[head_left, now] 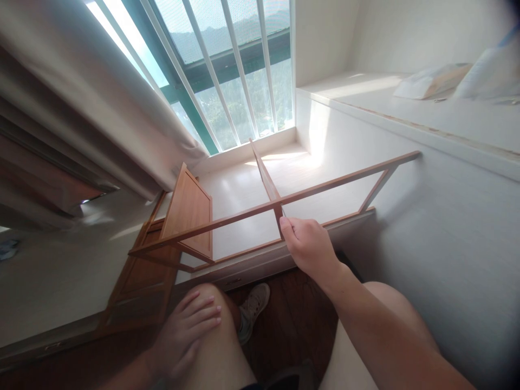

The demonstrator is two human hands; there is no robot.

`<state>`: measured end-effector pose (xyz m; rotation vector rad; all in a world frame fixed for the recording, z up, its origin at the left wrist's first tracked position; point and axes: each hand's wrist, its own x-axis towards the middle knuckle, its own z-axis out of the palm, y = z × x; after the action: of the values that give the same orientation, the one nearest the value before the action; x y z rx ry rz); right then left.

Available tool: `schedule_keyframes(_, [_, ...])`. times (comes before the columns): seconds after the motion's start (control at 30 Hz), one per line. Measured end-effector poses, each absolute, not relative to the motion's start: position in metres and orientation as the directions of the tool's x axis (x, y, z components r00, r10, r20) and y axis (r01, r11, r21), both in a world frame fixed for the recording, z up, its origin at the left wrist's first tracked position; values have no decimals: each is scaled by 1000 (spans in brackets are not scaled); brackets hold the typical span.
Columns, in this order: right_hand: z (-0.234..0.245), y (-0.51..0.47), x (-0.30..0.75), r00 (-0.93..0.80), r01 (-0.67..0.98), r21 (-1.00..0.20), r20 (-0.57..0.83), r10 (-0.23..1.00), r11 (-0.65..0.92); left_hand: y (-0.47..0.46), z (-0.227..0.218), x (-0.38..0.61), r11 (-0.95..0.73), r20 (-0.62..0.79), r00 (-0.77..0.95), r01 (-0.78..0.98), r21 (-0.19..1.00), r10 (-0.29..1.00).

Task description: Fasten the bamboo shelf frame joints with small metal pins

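A thin wooden frame [333, 183] of slats stands on a white window platform [244, 189], with a flat wooden panel [189, 208] at its left end. My right hand [309, 246] is closed in a pinch on the short upright post where the slats cross, near the frame's middle. My left hand [187, 330] lies flat on my left knee with the fingers stretched out, holding nothing.
A barred window [231, 70] and a pale curtain [93, 103] fill the upper left. A white ledge [406, 108] at the right bears packets [434, 81]. A sneaker [252, 309] lies on the dark wooden floor below.
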<state>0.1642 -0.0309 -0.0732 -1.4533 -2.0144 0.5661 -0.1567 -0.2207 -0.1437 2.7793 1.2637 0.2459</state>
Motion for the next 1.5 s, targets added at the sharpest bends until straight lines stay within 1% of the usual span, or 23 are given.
schedule_keyframes(0.1, [-71,-29,165,-248,732,-606,190,950,312,-221,-144,-156,-654,113,645,743,140,756])
schedule_keyframes(0.37, [-69,-27,169,-263,748,-583,180,948,318,-222,-147,-159,-652,91,646,746,133,758])
schedule_keyframes(0.73, [-58,-28,167,-263,848,-434,156,952,305,-223,-147,-158,-642,105,634,755,135,767])
schedule_keyframes(0.9, [-56,-29,166,-265,859,-416,141,954,300,-223,-146,-158,-649,86,643,750,128,761])
schedule_keyframes(1.03, [-56,-29,165,-265,856,-419,149,953,304,-224,-146,-159,-646,98,639,751,136,763])
schedule_keyframes(1.17, [-57,-28,165,-258,849,-438,145,955,296,-224,-147,-160,-649,92,643,749,132,761])
schedule_keyframes(1.27, [-58,-27,164,-258,821,-487,149,955,298,-224,-146,-160,-654,94,647,746,127,757])
schedule_keyframes(1.5, [-59,-24,165,-249,637,-721,143,958,273,-224,-145,-159,-647,103,639,752,123,762])
